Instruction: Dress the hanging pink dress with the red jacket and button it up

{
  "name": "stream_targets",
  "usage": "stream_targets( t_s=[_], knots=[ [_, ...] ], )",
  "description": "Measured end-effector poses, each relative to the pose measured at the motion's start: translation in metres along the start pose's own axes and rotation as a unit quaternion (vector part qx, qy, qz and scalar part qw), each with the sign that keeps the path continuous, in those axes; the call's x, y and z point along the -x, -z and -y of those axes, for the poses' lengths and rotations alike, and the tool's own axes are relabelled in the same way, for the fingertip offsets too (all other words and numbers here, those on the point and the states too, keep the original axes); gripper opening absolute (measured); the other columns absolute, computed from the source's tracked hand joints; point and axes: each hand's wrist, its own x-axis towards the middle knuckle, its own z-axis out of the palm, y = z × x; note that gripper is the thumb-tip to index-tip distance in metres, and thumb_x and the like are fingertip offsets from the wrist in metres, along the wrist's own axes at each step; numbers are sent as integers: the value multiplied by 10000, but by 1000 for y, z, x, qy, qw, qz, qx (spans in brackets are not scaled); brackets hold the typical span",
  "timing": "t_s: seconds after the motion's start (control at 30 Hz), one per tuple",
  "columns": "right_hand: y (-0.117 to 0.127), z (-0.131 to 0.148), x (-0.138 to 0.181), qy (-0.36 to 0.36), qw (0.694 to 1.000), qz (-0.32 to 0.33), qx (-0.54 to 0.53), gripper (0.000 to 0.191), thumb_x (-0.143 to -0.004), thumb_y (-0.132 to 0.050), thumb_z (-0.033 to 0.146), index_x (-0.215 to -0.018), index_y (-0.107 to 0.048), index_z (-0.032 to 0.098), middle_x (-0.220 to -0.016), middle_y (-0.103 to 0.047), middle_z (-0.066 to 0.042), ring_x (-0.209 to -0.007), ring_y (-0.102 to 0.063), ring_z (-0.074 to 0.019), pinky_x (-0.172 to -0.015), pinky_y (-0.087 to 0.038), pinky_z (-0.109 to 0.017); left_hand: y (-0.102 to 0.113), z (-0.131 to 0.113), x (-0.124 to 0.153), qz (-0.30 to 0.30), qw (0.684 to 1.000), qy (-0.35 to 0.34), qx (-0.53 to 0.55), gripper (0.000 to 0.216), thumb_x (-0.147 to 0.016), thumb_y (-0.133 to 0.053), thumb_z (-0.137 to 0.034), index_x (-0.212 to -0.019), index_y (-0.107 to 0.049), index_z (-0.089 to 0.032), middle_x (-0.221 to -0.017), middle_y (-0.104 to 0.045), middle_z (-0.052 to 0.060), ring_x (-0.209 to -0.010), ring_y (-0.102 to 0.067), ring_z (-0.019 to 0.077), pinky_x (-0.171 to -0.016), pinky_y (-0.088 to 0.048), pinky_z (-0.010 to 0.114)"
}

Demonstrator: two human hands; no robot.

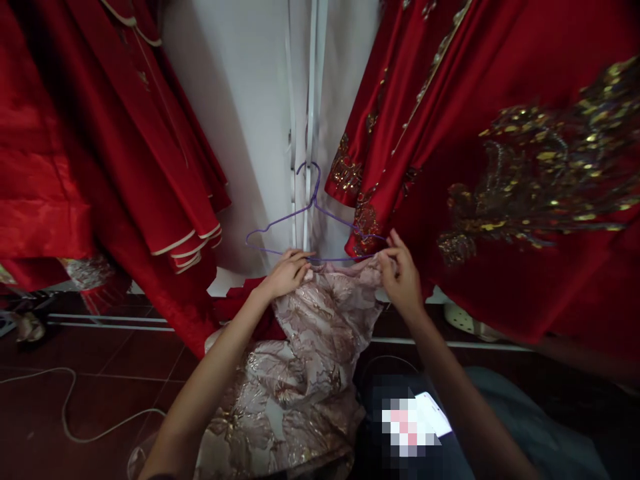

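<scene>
A pale pink dress (pixel 320 333) with a metallic floral pattern hangs down in front of me, its lower part bunched toward my lap. My left hand (pixel 291 273) pinches the top edge of the dress, close to the bottom bar of a purple wire hanger (pixel 280 219). At the other end of that edge, my right hand (pixel 400 273) grips the fabric by the hanger's right corner, thumb and fingers closed on it. The hanger's hook lies before a white upright pole. Whether the fabric is looped over the hanger bar is hidden by my fingers.
Red garments (pixel 165 153) with pale piping hang at left. Red garments (pixel 500 87) with gold sequin embroidery hang at right. Below are a lit phone (pixel 433 415) by my leg, a pale clog (pixel 463 320), a low rack bar (pixel 110 322) and a white cable (pixel 70 407) on the tiled floor.
</scene>
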Motion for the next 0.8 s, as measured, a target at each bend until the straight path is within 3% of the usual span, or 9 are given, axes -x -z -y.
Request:
stream_targets(
  t_s=[0.13, 0.33, 0.47, 0.6, 0.8],
  knots=[
    [13, -44, -23, -52, 997, -53, 18, 169, -858, -453, 355, -895, -535, 212, -1329, -479, -104, -1218, -459, -229, -998, -361, -436, -17, 7, -1, 28, 999, 32, -7, 344, -926, -301, -296, -935, -636, -218, -1225, -572, 20, -1156, -458, 179, -1102, -149, 473],
    [38, -84, -16, -92, 984, -143, 50, 151, -859, -451, 354, -876, -526, 224, -1264, -544, -102, -1159, -516, -225, -989, -378, -419, -18, 5, 11, 29, 999, 35, -16, 333, -912, -317, -273, -937, -647, -231, -1217, -567, 9, -1185, -421, 195, -1113, -121, 467],
    [39, -81, -14, -89, 983, -152, 41, 155, -870, -437, 360, -898, -516, 229, -1214, -576, -83, -1124, -543, -222, -967, -397, -425, -14, 3, 12, 29, 999, 33, -24, 334, -911, -317, -275, -926, -647, -227, -1216, -564, 15, -1179, -422, 204, -1110, -137, 484],
    [33, -71, -21, -54, 987, -150, 27, 158, -878, -431, 341, -907, -520, 214, -1213, -561, -137, -1102, -547, -214, -946, -408, -371, -15, -2, 12, 22, 999, 26, -37, 308, -900, -349, -272, -895, -654, -221, -1214, -561, 31, -1190, -412, 231, -1107, -139, 516],
    [9, -39, -36, 2, 977, -175, 122, 230, -869, -450, 368, -857, -578, 178, -1021, -568, -122, -1014, -512, -246, -908, -381, -428, -20, -20, 21, -16, 998, 30, -49, 277, -894, -383, -287, -851, -649, -223, -1215, -546, 42, -1184, -403, 249, -1102, -134, 543]
  ],
)
